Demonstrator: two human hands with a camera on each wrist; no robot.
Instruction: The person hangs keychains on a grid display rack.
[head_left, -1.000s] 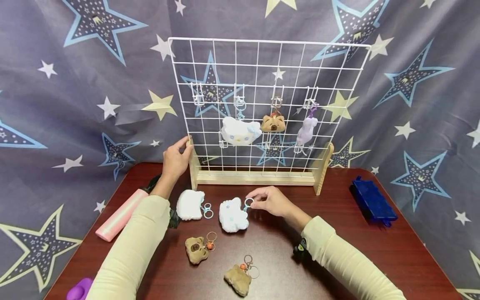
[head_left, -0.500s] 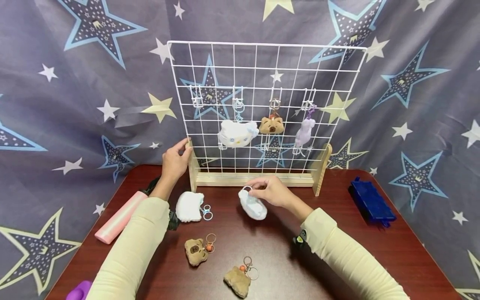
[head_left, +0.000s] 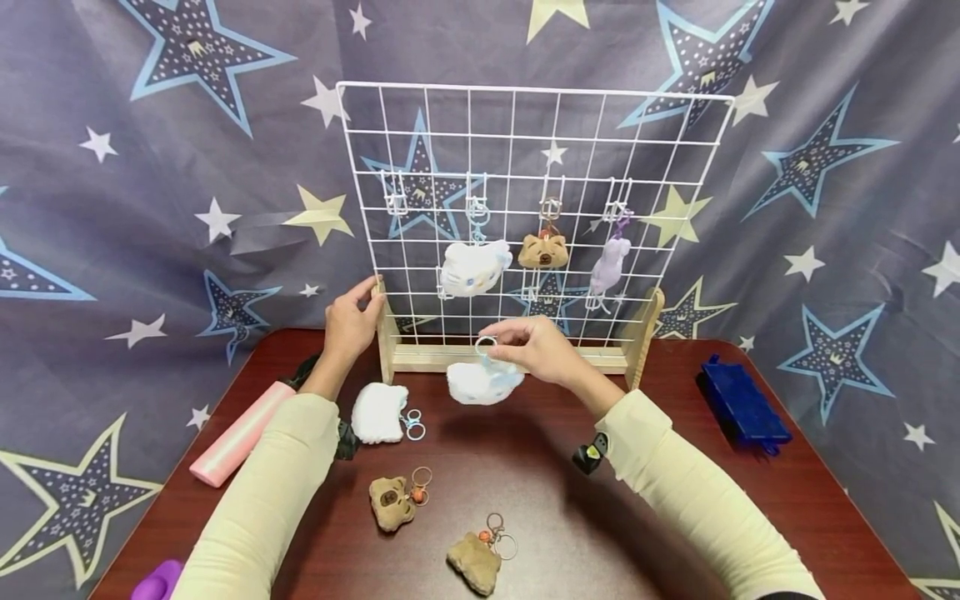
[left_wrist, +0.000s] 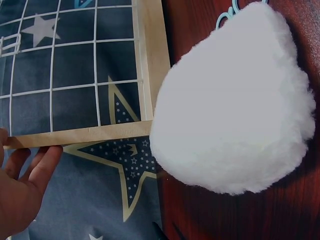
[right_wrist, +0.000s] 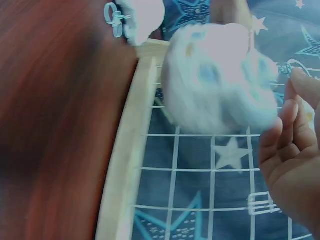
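My right hand [head_left: 546, 350] pinches the light-blue ring [head_left: 486, 344] of a white plush cat keychain [head_left: 474, 385], which hangs in the air before the rack's wooden base. In the right wrist view that plush [right_wrist: 215, 80] is blurred, with blue details facing the camera. At the rack's left side, my left hand [head_left: 351, 323] grips the wooden upright [head_left: 387, 337] near its top; the left wrist view shows its fingers [left_wrist: 44, 167] against the wood. The white wire grid rack [head_left: 513, 133] bears a white cat plush [head_left: 472, 271], a brown bear plush [head_left: 543, 250] and a lilac plush [head_left: 611, 265] on hooks.
A second white plush keychain [head_left: 377, 413] and two brown ones, a bear [head_left: 390, 503] and another [head_left: 474, 562], lie on the table. A pink cylinder [head_left: 242, 433] lies left, a blue box [head_left: 745, 400] right. A bare hook [head_left: 395, 200] hangs upper left.
My right hand has lifted the white plush keychain off the table and carried it up toward the rack. The hanging white cat plush has turned slightly. My left hand stays on the upright.
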